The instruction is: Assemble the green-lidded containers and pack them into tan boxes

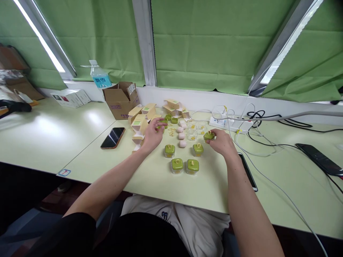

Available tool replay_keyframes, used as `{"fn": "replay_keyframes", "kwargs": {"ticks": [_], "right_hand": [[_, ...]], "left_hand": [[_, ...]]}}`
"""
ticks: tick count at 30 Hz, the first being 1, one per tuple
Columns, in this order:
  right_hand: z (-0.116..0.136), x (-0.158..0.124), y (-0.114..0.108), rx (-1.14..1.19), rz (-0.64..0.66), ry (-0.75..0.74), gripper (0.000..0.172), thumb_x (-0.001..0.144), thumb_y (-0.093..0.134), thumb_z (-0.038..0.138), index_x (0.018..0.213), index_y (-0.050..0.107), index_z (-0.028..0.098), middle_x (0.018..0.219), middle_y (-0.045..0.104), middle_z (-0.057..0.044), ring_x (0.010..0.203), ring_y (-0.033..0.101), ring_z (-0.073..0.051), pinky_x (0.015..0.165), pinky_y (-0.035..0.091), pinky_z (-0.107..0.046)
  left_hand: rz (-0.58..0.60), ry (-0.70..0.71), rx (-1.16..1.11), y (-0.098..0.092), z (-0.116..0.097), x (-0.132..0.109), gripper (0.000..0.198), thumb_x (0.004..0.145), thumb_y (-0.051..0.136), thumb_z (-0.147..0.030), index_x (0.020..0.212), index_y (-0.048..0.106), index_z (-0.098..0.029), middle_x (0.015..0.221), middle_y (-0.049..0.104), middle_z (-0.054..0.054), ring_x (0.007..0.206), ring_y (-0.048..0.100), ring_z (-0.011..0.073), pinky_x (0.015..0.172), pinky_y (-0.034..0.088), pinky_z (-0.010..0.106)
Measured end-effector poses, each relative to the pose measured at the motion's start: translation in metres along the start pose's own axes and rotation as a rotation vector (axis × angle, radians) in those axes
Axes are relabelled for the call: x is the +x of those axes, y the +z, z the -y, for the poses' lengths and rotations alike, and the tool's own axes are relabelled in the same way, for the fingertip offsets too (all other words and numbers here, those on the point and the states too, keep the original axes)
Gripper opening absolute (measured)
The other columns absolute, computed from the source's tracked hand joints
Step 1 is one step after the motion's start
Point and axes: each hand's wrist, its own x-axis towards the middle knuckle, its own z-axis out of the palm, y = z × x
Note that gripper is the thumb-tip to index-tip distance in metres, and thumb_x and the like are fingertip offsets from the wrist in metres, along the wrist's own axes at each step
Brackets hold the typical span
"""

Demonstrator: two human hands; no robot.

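Note:
My right hand [221, 141] is closed round a green lid with a yellow loop [209, 135], held just above the table. My left hand [153, 135] reaches forward with curled fingers to loose green lids [164, 123]; whether it grips one is unclear. In front of me stand several small clear jars with green lids [177, 164], [192, 165], [169, 150], [198, 148]. Pink rounded pieces [182, 136], uncapped clear jars [192, 134] and small yellow rings [170, 131] lie between my hands.
Small folded yellow cartons [139, 123] and an open brown cardboard box [120, 99] sit to the left, with a phone [113, 137]. A second phone [248, 171] lies under my right forearm. A power strip [227, 123], cables, a water bottle [99, 76] and a dark device [318, 159] are around.

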Motion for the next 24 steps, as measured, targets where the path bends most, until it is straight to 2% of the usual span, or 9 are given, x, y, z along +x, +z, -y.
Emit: {"fn": "replay_keyframes", "kwargs": {"ticks": [5, 13, 17, 19, 21, 24], "right_hand": [[0.000, 0.001, 0.005, -0.106, 0.070, -0.006, 0.050, 0.092, 0.074, 0.015, 0.141, 0.076, 0.023, 0.136, 0.082, -0.015, 0.124, 0.076, -0.034, 0.086, 0.052, -0.035], [-0.002, 0.005, 0.011, -0.170, 0.126, 0.022, 0.051, 0.093, 0.071, 0.013, 0.142, 0.074, 0.027, 0.133, 0.082, -0.013, 0.120, 0.076, -0.032, 0.082, 0.050, -0.034], [0.000, 0.003, 0.009, -0.215, 0.144, 0.043, 0.065, 0.092, 0.070, 0.014, 0.155, 0.066, 0.031, 0.141, 0.080, -0.013, 0.126, 0.075, -0.035, 0.082, 0.052, -0.037], [0.001, 0.001, 0.007, -0.240, 0.119, 0.036, 0.073, 0.090, 0.069, 0.013, 0.161, 0.060, 0.031, 0.144, 0.078, -0.014, 0.130, 0.073, -0.037, 0.083, 0.053, -0.039], [0.003, -0.002, 0.003, -0.245, 0.039, 0.026, 0.074, 0.088, 0.068, 0.011, 0.160, 0.060, 0.028, 0.144, 0.078, -0.014, 0.133, 0.071, -0.036, 0.082, 0.052, -0.039], [0.006, -0.006, -0.003, -0.192, -0.124, 0.044, 0.056, 0.089, 0.065, 0.009, 0.142, 0.069, 0.024, 0.138, 0.079, -0.012, 0.125, 0.072, -0.034, 0.076, 0.047, -0.037]], "left_hand": [[-0.003, -0.045, 0.026, -0.002, 0.004, 0.003, 0.032, 0.097, 0.060, -0.010, 0.125, 0.070, -0.022, 0.104, 0.086, 0.008, 0.112, 0.082, 0.0267, 0.080, 0.061, 0.037], [-0.007, -0.018, 0.049, -0.002, 0.012, 0.006, 0.030, 0.097, 0.058, -0.009, 0.121, 0.069, -0.022, 0.110, 0.085, 0.009, 0.118, 0.082, 0.0275, 0.092, 0.063, 0.041], [0.001, -0.010, 0.078, -0.002, 0.014, 0.005, 0.029, 0.096, 0.057, -0.009, 0.118, 0.071, -0.022, 0.111, 0.085, 0.009, 0.117, 0.082, 0.0272, 0.095, 0.063, 0.042], [0.014, 0.004, 0.098, -0.003, 0.015, 0.005, 0.029, 0.097, 0.056, -0.009, 0.117, 0.072, -0.022, 0.111, 0.085, 0.009, 0.114, 0.081, 0.0270, 0.095, 0.062, 0.043], [0.027, 0.022, 0.148, -0.004, 0.016, 0.004, 0.028, 0.098, 0.056, -0.011, 0.116, 0.074, -0.022, 0.109, 0.085, 0.009, 0.114, 0.079, 0.0280, 0.098, 0.061, 0.046], [0.082, 0.042, 0.279, -0.005, 0.018, 0.003, 0.027, 0.099, 0.057, -0.012, 0.111, 0.078, -0.022, 0.105, 0.085, 0.010, 0.123, 0.071, 0.0323, 0.105, 0.059, 0.050]]}}
